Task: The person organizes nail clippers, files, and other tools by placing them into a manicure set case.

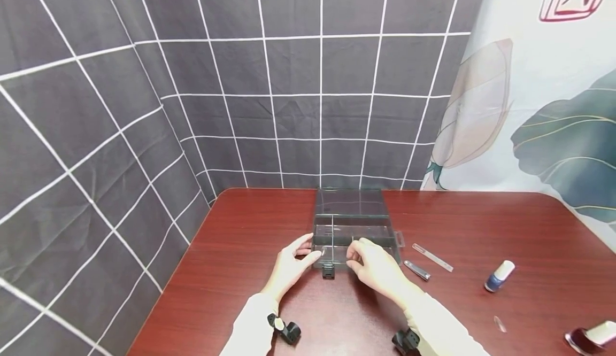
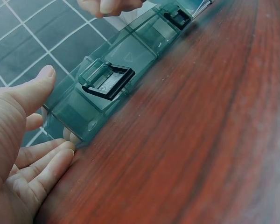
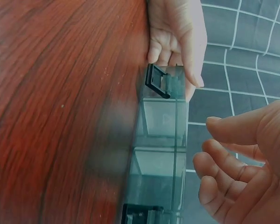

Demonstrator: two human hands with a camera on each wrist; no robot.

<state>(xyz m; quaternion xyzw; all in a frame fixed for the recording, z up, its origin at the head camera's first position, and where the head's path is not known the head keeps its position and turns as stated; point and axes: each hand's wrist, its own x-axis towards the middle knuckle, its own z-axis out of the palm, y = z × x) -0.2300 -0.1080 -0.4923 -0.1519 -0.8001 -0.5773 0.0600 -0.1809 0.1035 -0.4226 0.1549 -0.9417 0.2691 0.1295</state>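
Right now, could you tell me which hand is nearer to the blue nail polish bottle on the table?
The right hand. It rests at the front of the clear compartment box, with the nail polish bottle farther out to its right. The left hand is at the box's left front corner, farther away.

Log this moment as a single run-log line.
left hand touches organizer box front-left corner | right hand curled at front edge, grip unclear | lid open | latch flipped down | nail clipper, polish bottle right on table

White long sleeves (image 1: 250, 324) – black wrist-mounted cameras (image 1: 285, 329) – bare hands.
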